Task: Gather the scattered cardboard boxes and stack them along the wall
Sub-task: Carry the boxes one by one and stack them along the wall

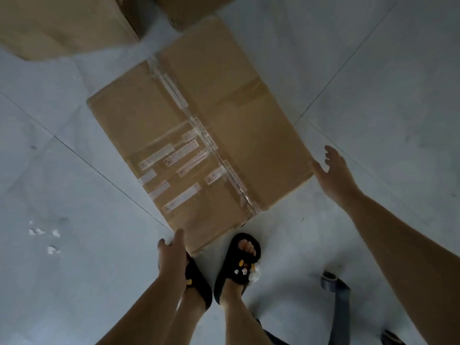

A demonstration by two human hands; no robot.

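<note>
A large brown cardboard box (pixel 199 135) sealed with clear tape and white labels lies on the pale tiled floor, seen from above. My left hand (pixel 171 250) touches its near corner, with the thumb up against the box's edge. My right hand (pixel 331 170) is at the box's right corner with fingers spread and relaxed, the thumb close to the cardboard; contact is unclear. Neither hand grips anything.
Two more cardboard boxes, one at the top left (pixel 62 23) and one at the top middle (pixel 196 8), stand beyond the taped box. My feet in black sandals (pixel 239 265) stand right against its near edge. A grey strap (pixel 336 295) hangs at the lower right. Bare floor tiles lie to both sides.
</note>
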